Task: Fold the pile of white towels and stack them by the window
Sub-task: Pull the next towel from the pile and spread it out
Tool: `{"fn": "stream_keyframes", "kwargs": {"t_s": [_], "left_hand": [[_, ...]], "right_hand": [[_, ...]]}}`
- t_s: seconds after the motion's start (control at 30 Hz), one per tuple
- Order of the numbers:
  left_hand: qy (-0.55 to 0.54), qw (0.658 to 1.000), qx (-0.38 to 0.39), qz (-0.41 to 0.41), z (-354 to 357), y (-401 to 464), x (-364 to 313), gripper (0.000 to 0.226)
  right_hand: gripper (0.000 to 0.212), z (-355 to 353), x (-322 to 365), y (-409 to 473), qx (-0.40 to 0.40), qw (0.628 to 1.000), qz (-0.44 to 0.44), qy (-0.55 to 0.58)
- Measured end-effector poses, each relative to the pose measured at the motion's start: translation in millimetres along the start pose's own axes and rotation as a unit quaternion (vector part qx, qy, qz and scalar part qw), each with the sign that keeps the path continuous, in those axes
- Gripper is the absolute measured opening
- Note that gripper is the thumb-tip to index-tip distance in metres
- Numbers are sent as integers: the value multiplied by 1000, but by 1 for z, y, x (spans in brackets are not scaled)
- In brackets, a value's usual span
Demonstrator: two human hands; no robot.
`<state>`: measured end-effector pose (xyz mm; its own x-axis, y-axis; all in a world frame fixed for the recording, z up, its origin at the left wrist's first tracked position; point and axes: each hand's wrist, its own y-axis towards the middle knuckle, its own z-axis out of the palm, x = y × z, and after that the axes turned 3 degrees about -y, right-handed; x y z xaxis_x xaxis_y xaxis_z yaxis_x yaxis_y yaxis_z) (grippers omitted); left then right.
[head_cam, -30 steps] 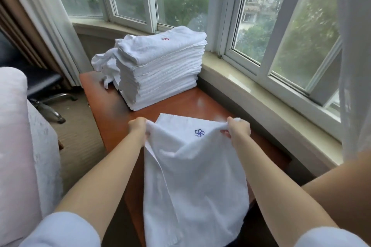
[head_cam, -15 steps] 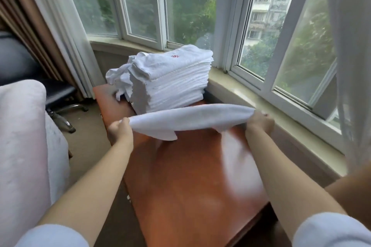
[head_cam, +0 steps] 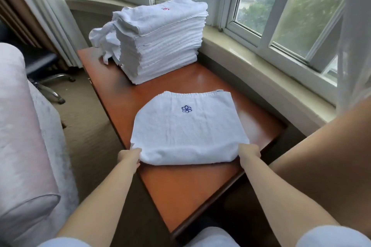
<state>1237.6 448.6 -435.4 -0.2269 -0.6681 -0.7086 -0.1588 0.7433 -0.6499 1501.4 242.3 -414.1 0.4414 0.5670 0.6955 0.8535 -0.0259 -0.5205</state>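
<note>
- A white towel [head_cam: 188, 130] with a blue flower emblem [head_cam: 186, 109] is laid flat on the wooden table [head_cam: 180, 190], spread between the two hands and away from them.
- Its near left corner is gripped by the left hand [head_cam: 129, 155], fingers curled under the folded edge.
- Its near right corner is gripped by the right hand [head_cam: 249, 151], fingers tucked into the cloth.
- A tall stack of folded towels [head_cam: 160, 46] is seen well beyond the hands, just beside the window sill [head_cam: 251, 66].
- Loose, unfolded towels [head_cam: 100, 40] are bunched against the stack's left side.
</note>
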Motion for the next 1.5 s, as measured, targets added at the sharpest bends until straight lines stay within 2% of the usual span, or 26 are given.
{"fn": "stream_keyframes", "kwargs": {"t_s": [0.1, 0.17, 0.23, 0.33, 0.4, 0.5, 0.67, 0.87, 0.93, 1.03, 1.1, 1.13, 1.2, 1.27, 1.33, 1.37, 1.43, 1.5], "left_hand": [[27, 997, -49, 46, 1, 0, -6, 35], [74, 994, -55, 60, 3, -4, -6, 39], [116, 991, -15, 71, 11, -7, -7, 45], [152, 985, 32, 80, 24, -2, -17, 64], [215, 972, 26, 90, 32, 5, -28, 70], [280, 953, -5, 114, 45, 19, -44, 66], [208, 971, -39, 108, 75, 44, -68, 66], [139, 989, -30, 40, 109, 62, -102, 48], [140, 987, -30, 73, 118, 71, -110, 31], [218, 966, -32, 138, 126, 77, -124, 46], [244, 956, -42, 155, 130, 80, -133, 48], [230, 961, -41, 149, 132, 83, -137, 46], [135, 983, -28, 125, 136, 83, -143, 33], [45, 982, -30, 182, 138, 82, -148, 25], [-21, 965, -14, 260, 137, 78, -154, 29], [-46, 962, 0, 270, 137, 78, -157, 31], [-19, 969, 8, 245, 140, 85, -158, 34], [105, 976, -7, 193, 143, 100, -159, 29]], "right_hand": [[41, -11, -3, 0, -91, 994, -26, -56], [45, -15, -10, 2, -76, 989, -15, -124], [49, -6, -11, 4, -40, 980, -3, -194], [49, 11, 1, 8, -13, 952, -41, -302], [50, 22, 10, 13, -8, 939, -67, -339], [53, 35, 23, 27, -8, 928, -77, -364], [57, 57, 54, 62, 18, 950, -109, -291], [54, 94, 102, 104, -8, 970, -104, -218], [52, 104, 115, 116, -20, 970, -111, -216], [45, 118, 128, 129, -30, 969, -138, -203], [30, 127, 132, 136, -19, 969, -153, -191], [21, 131, 134, 139, -12, 971, -157, -181], [11, 135, 137, 143, -1, 973, -163, -161], [11, 137, 138, 146, -5, 975, -164, -152], [15, 138, 137, 148, -19, 977, -157, -142], [18, 139, 137, 149, -26, 978, -152, -140], [22, 140, 137, 149, -37, 978, -147, -141], [26, 140, 140, 151, -47, 975, -146, -159]]}}
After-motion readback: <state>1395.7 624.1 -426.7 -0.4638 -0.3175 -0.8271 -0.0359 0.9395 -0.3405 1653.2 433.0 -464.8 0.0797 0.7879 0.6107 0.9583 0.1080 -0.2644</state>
